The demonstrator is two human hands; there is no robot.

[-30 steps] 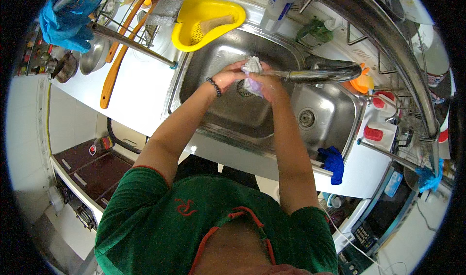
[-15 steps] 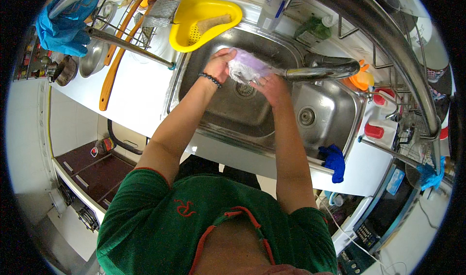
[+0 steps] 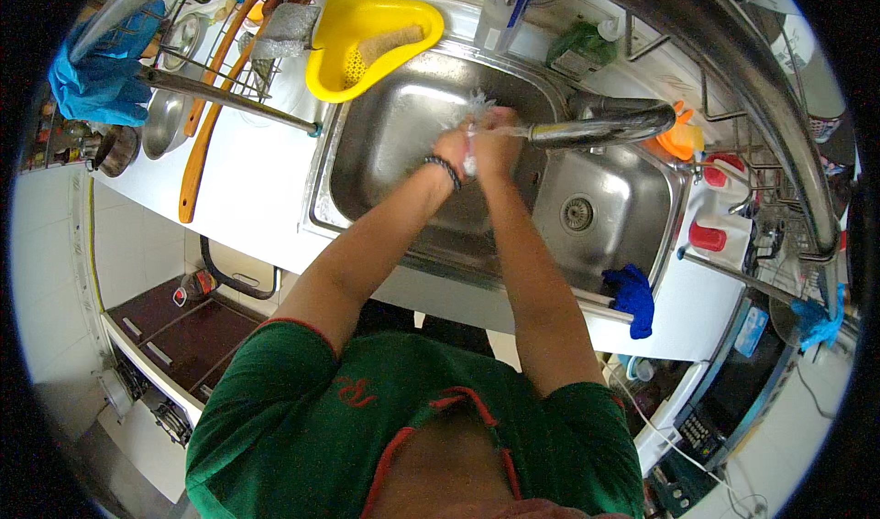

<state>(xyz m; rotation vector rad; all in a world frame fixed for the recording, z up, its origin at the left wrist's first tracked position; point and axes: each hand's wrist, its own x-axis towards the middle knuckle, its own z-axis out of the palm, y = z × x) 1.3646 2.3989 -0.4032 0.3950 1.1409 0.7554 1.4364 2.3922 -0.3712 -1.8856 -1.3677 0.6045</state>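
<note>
From my remote seat I see the left hand [image 3: 450, 146] and right hand [image 3: 497, 149] pressed together around a pale cloth [image 3: 470, 158] over the larger basin [image 3: 378, 143] — its visible strip running twelve to six, neither hand nearer — with the faucet [image 3: 610, 129] at three o'clock.

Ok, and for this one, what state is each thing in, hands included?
Whitish cloth: bunched up, mostly hidden between the hands
Left hand: closed on the cloth
Right hand: closed on the cloth
Faucet: running, stream reaching the hands
Yellow strainer basket: holding a tan sponge
Light blue glove: hanging, upper left
Dark blue fabric: crumpled at the sink's near edge
</note>
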